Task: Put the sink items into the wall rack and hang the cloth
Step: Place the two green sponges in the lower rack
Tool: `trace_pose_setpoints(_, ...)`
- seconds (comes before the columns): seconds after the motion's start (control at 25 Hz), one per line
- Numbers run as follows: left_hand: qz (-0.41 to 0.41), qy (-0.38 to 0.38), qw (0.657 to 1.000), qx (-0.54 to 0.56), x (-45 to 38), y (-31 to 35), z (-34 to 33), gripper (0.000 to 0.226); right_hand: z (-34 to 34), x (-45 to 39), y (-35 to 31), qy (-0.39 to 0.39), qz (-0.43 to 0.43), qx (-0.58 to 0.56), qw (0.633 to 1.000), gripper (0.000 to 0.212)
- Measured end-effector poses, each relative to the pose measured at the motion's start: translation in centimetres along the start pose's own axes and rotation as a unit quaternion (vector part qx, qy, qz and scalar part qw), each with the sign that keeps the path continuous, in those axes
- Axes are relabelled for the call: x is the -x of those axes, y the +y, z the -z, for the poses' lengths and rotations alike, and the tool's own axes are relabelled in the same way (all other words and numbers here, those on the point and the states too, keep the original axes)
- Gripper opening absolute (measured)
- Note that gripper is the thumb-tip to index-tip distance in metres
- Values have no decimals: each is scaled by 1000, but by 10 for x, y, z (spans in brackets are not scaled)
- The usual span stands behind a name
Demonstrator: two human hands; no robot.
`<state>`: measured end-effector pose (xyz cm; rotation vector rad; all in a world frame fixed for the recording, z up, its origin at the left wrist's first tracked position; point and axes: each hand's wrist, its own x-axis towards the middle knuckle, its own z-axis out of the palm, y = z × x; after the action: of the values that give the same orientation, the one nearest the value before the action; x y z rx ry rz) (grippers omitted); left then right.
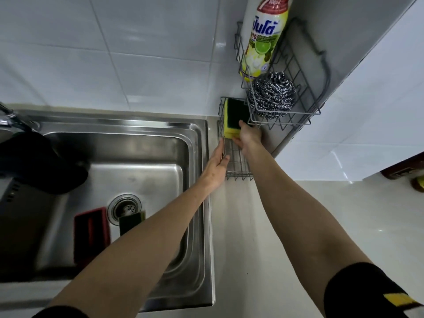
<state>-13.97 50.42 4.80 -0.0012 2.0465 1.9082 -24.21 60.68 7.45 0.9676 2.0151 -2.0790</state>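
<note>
A grey wire wall rack has an upper basket [305, 92] and a lower basket [237, 166]. My right hand [249, 137] grips a yellow and green sponge [231, 118] standing on edge in the lower basket. My left hand [216, 167] holds the lower basket's left rim. The upper basket holds a dish soap bottle [263, 40] and a steel wool scourer [271, 95]. In the steel sink [197, 143] lie a red and black sponge [90, 232] and another dark green sponge [130, 222], partly hidden by my left forearm. A black cloth [43, 164] drapes over the sink's left side.
A faucet [13, 119] stands at the sink's far left corner. The drain strainer [125, 208] sits in the basin floor. White tiled wall runs behind; a white panel [367, 111] stands right of the rack. Pale countertop [286, 226] lies right of the sink.
</note>
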Motion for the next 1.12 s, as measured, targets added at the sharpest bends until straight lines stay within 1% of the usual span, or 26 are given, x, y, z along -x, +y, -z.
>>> trace_pose_setpoints(0.04, -3, -2, 1000, 6, 0, 0, 0, 59, 0, -1, 0, -7, -10, -15, 1000, 45)
trace_pose_setpoints(0.12, -6, -2, 1000, 14, -1, -1, 0, 60, -3, -5, 0, -20, -10, -8, 1000, 51)
trace_pose_setpoints(0.16, -6, -1, 1000, 20, -2, -2, 1, 60, -4, -6, -1, -20, -3, 15, 1000, 54)
trace_pose_setpoints(0.28, -13, -3, 999, 32, -3, -5, 2, 59, -6, -7, -2, -3, 37, 152, 988, 57)
trace_pose_setpoints(0.48, -28, -3, 999, 18, -1, -5, 1, 59, 3, 0, 4, 16, 104, 265, 958, 52)
trace_pose_setpoints(0.52, -28, 0, 1000, 9, 0, -5, 1, 58, 6, 5, 7, 25, 130, 300, 945, 48)
trace_pose_setpoints(0.6, -28, 1, 1000, -7, 0, -4, 1, 58, 12, 12, 16, 40, 220, 376, 899, 43)
trace_pose_setpoints(0.68, -31, 2, 999, -19, 1, -5, 2, 58, 15, 15, 22, 37, 304, 433, 848, 54)
trace_pose_setpoints(0.72, -33, 2, 999, -24, 1, -5, 2, 57, 15, 14, 25, 32, 324, 451, 831, 60)
trace_pose_setpoints(0.76, -33, 1, 999, -28, 1, -5, 2, 57, 16, 12, 26, 29, 331, 458, 824, 61)
trace_pose_setpoints(1.0, -36, -4, 999, -36, 0, -7, 2, 57, 16, 3, 26, 3, 326, 393, 860, 51)
trace_pose_setpoints(1.12, -32, -3, 999, -30, 0, -8, 2, 57, 16, 0, 25, 5, 331, 398, 856, 52)
